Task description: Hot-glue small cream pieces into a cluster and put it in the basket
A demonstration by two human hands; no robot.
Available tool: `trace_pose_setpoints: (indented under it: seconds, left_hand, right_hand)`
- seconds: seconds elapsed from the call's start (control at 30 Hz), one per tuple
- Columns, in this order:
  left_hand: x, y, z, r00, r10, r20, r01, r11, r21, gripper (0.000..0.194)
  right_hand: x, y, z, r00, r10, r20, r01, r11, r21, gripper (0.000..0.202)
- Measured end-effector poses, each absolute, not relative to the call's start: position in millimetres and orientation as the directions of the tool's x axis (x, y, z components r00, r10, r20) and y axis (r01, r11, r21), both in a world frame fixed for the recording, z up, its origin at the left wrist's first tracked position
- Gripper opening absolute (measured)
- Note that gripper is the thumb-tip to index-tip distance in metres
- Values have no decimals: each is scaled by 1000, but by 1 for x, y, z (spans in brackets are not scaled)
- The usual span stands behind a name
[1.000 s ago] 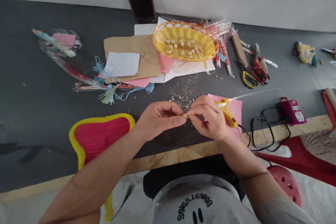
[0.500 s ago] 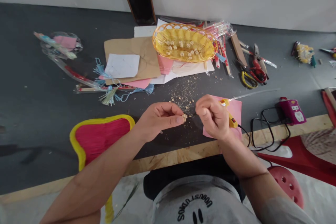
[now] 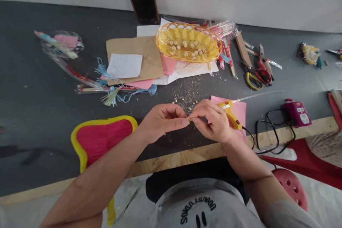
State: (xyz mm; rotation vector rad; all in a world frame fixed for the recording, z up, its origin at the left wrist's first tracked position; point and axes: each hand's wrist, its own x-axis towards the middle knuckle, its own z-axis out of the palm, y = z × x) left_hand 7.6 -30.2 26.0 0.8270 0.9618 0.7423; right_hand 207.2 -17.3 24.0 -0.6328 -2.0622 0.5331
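Between the fingertips of my left hand is a small pale beige cluster, mostly covered by fingers. My right hand meets it from the right, thumb and forefinger pinched on the same cluster. Beige crumbs lie scattered on the dark table just beyond the hands. A yellow glue gun rests on pink paper, partly behind my right hand. Several similar clusters sit in a yellow woven basket farther back.
A yellow-edged magenta piece lies left of my left forearm. Papers and tassels are at back left. Pliers lie at back right, near a purple box with a black cable.
My right hand has moved left and turned, its fingers now meeting my left fingertips at the cluster. More of the glue gun shows. My left hand has barely moved.
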Motion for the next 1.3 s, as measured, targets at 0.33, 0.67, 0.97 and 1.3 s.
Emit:
trace_pose_setpoints:
  seconds: [0.33, 0.67, 0.97, 1.3]
  left_hand:
    - [8, -31, 29, 382, 851, -361, -153, 444, 883, 29]
    - [8, -29, 27, 391, 842, -373, -122, 449, 885, 34]
    - [9, -29, 31, 403, 847, -347, -88, 414, 906, 31]
    - [9, -28, 32, 394, 859, -327, -107, 396, 912, 27]
  right_hand:
    - [206, -18, 24, -399, 697, 596, 254, 709, -658, 10]
    - [209, -17, 21, -481, 621, 620, 226, 770, -596, 9]
    - [210, -15, 21, -524, 588, 616, 240, 796, -555, 15]
    - [210, -15, 22, -463, 617, 636, 210, 774, -597, 9]
